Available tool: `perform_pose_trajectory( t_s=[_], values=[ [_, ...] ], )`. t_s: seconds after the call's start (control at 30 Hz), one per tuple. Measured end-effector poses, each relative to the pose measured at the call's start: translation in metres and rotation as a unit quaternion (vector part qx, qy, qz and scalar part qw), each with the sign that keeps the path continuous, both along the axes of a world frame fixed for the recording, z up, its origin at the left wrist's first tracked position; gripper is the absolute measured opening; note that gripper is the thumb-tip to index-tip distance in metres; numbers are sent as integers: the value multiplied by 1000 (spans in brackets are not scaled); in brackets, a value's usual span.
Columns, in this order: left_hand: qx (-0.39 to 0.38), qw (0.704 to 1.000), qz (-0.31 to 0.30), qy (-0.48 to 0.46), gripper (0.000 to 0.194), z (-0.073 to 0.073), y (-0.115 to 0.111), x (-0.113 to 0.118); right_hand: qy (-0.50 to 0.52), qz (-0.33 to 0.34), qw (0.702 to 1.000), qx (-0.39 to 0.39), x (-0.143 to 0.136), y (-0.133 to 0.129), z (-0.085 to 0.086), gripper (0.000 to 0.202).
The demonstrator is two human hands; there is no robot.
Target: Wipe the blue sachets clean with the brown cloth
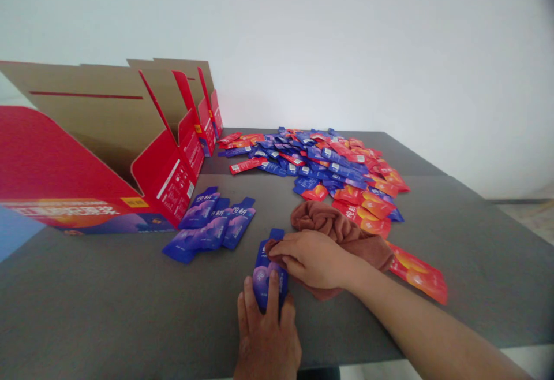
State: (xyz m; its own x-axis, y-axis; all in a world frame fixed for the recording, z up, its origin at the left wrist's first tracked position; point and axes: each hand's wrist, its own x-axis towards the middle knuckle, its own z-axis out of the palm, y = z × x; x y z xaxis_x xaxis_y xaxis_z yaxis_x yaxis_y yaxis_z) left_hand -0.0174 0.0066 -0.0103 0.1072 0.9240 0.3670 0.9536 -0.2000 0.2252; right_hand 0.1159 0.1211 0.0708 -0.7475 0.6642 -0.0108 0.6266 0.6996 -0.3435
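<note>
A blue-purple pouch (261,276) lies flat on the grey table, upright to my view. My left hand (267,331) rests at its lower end with fingers spread on it. My right hand (312,257) grips a brown cloth (363,245) and presses a fold of it on the pouch's upper part. The rest of the cloth lies bunched behind and beside that hand. Left of the pouch, several blue pouches (209,234) overlap on the table. A red-orange pouch (422,276) lies right of the cloth, partly under it.
Open red cardboard boxes (167,178) stand in a row at the left. Behind the cloth, a large heap of blue and red pouches (320,157) covers the table's far middle. The grey table (130,305) has its near edge just below my hands.
</note>
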Motion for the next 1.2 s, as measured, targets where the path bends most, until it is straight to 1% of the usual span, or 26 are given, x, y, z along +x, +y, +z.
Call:
perform_pose_trajectory(
  t_s=[0.3, 0.5, 0.8, 0.97, 1.2],
  values=[
    [7, 1000, -6, 5, 32, -1, -1, -1, 0, 37, 999, -22, 0, -3, 4, 29],
    [6, 1000, -7, 10, 33, -1, -1, -1, 2, 39, 999, -27, 0, -3, 5, 29],
    [12, 999, -9, 33, 32, -6, -2, -2, 5, 30, 999, -26, 0, -2, 3, 29],
    [-2, 1000, -9, 23, 32, -4, -2, -2, 6, 24, 999, -22, 0, -2, 3, 29],
    [6, 1000, -8, 14, 29, -4, -1, -2, -16, -21, 1000, -10, 0, -1, 1, 29]
  ],
)
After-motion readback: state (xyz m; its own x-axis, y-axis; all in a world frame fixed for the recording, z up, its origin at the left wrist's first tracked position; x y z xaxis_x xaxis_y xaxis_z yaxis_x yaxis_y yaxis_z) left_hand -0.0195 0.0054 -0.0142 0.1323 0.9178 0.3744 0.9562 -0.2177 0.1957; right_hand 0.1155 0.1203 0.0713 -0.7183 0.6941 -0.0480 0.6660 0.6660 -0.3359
